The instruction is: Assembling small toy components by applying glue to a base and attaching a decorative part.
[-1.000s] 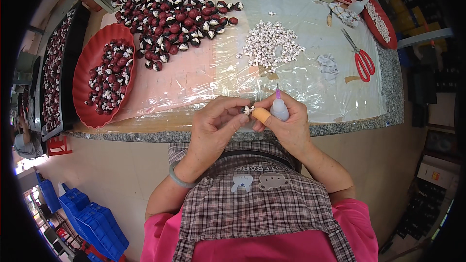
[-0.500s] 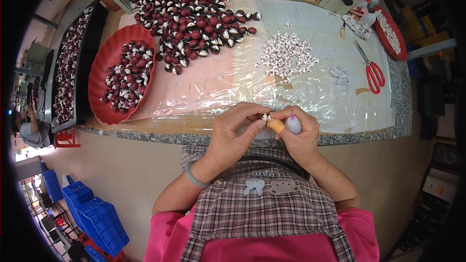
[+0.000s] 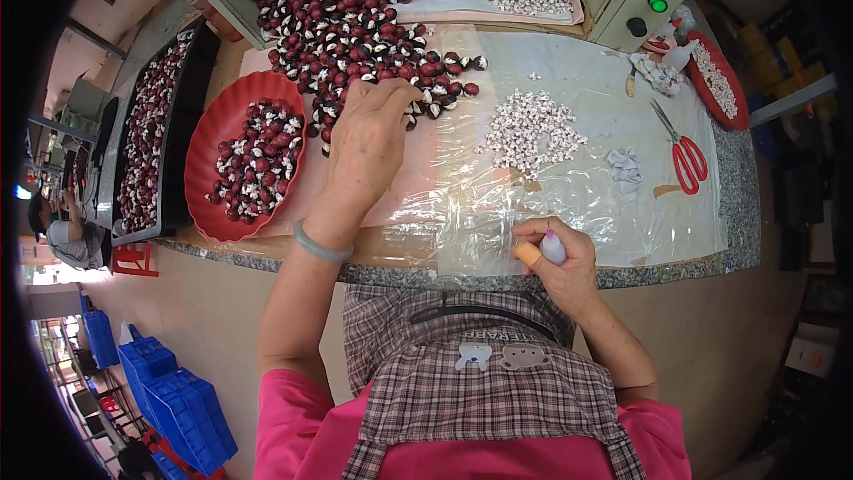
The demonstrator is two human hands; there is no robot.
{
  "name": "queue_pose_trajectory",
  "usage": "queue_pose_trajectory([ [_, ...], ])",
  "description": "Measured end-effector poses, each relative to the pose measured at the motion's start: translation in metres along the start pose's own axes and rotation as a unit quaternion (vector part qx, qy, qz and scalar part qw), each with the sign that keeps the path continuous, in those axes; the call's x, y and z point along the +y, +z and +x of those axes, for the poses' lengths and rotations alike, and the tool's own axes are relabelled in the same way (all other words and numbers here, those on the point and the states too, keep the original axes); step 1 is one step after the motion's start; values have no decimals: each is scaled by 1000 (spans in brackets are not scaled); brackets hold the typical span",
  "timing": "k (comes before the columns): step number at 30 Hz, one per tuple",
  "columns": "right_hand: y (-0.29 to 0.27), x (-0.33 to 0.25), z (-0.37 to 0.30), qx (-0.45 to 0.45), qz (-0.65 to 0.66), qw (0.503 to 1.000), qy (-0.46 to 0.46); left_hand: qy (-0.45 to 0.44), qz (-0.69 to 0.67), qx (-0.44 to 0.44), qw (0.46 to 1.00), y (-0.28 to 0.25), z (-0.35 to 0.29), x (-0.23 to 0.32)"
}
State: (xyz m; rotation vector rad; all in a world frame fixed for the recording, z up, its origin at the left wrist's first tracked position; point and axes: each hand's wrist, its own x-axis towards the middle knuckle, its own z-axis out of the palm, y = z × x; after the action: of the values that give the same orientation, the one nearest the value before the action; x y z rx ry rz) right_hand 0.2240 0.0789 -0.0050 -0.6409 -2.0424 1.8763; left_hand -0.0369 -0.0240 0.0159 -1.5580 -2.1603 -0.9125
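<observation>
Now round maroon, black and white pieces (image 3: 360,52) lie just beyond the nearer left hand (image 3: 367,144), grip hidden; the right hand (image 3: 573,268) clasps a pale, purple-tipped bottle (image 3: 553,250).

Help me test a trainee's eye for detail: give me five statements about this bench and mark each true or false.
1. The right hand holds a small bottle with a purple tip. True.
2. The left hand is at the heap of dark red, black and white pieces. True.
3. The scissors lie inside the scalloped red bowl. False: they lie well apart from it, to the right of the small white pieces.
4. The bracelet is on the right wrist. False: it is on the left wrist.
5. The apron is plain blue. False: it has a plaid pattern.
</observation>
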Motion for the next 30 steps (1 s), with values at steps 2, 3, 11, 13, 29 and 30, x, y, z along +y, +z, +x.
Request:
queue_pose_trajectory([
  [2,0,0,0,1,-3,1000,-6,12,21,-35,999,4,1,-5],
  [3,0,-1,0,2,-6,1000,-11,19,41,-41,998,7,1,-8],
  [11,-11,-2,2,-6,87,995,40,-189,-357,-37,914,-7,-21,19],
  [13,-17,2,5,-25,108,994,-2,-330,-554,-87,759,-11,-38,37],
  [29,-16,-24,-1,104,93,986,-95,-417,-762,-126,480,3,-85,80],
  [30,-17,-25,-2,103,66,986,-110,-420,-758,-124,483,3,-86,80],
])
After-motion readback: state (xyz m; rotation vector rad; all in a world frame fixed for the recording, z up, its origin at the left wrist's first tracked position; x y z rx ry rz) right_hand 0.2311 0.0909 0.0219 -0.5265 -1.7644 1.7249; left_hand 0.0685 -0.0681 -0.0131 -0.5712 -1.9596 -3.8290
